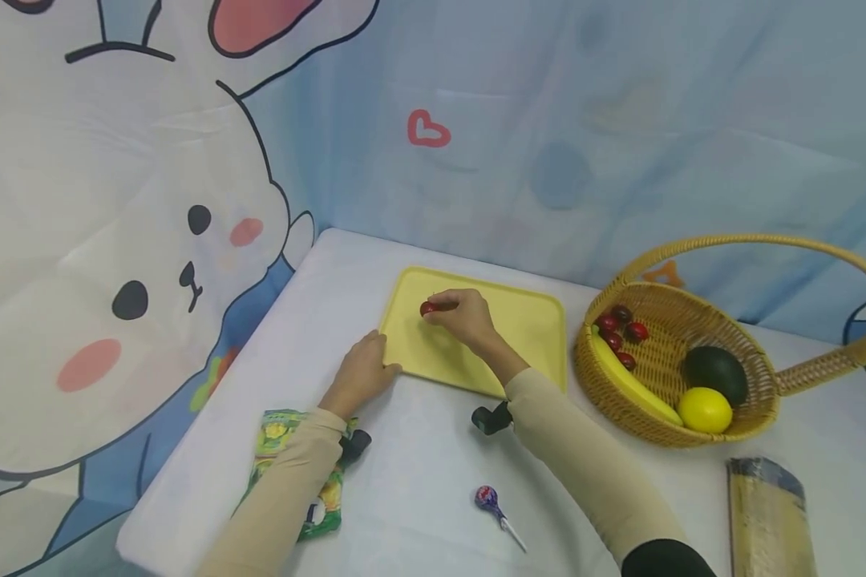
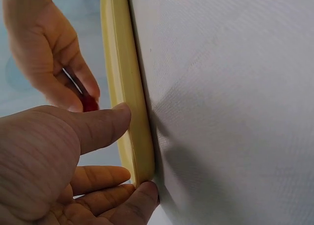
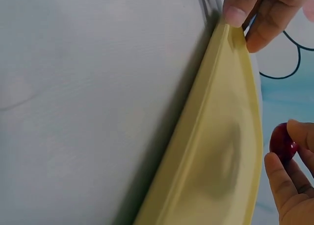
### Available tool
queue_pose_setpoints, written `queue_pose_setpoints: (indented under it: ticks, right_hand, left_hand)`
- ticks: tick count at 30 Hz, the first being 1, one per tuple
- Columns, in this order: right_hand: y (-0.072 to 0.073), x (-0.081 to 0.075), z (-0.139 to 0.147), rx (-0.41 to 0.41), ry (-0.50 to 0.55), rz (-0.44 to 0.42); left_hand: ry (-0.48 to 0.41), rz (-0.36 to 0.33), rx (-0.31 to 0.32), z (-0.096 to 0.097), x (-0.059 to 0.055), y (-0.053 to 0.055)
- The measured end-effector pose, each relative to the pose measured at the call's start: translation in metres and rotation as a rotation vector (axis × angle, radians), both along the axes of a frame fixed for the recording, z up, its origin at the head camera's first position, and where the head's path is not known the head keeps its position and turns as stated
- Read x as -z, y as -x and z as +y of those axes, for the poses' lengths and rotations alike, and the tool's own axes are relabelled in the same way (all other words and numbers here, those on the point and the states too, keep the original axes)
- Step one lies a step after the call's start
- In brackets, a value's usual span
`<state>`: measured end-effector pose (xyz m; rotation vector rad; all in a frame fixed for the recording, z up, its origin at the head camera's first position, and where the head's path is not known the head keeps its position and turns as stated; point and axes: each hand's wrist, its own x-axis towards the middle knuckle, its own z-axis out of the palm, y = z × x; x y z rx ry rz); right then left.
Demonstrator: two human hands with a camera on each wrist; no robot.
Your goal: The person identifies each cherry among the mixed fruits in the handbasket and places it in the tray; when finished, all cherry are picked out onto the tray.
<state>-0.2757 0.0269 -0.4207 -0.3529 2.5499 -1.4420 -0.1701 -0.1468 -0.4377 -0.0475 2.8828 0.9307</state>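
A dark red cherry [image 1: 427,308] is pinched between the thumb and fingertips of my right hand [image 1: 467,319], above the left part of a yellow tray [image 1: 523,324]. The right wrist view shows that cherry [image 3: 281,143] up close, held over the tray [image 3: 216,151]. At the tray's near left corner, my left hand [image 1: 364,370] holds the rim. In the left wrist view, the left thumb lies along the tray's side wall [image 2: 128,78] and its fingers wrap the corner. No other thing is seen on the tray.
Right of the tray stands a wicker basket [image 1: 657,429] with several cherries [image 1: 637,331], a banana [image 1: 631,381], a lemon [image 1: 704,409] and a dark green avocado [image 1: 716,375]. A lollipop [image 1: 487,498], a green packet [image 1: 325,513] and a brown package [image 1: 770,521] lie nearer.
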Motion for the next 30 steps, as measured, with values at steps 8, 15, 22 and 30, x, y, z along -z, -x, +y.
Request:
queue_pose_setpoints:
  ticks: [8,15,22,30]
  right_hand:
    - [0.017,0.006,-0.013,0.016,-0.085,0.058]
    - [0.02,0.017,-0.021,-0.004,-0.134,0.099]
    - [0.018,0.022,-0.025,0.011,-0.144,0.098]
    - [0.024,0.027,-0.022,0.019,-0.166,0.107]
  left_hand:
    - [0.012,0.016,0.012,0.002,0.002,0.001]
    - [0.012,0.013,0.009,0.003,0.005,0.002]
    - [0.021,0.005,0.004,0.004,0.007,0.002]
    - [0.017,0.015,-0.005,0.0,0.004,0.001]
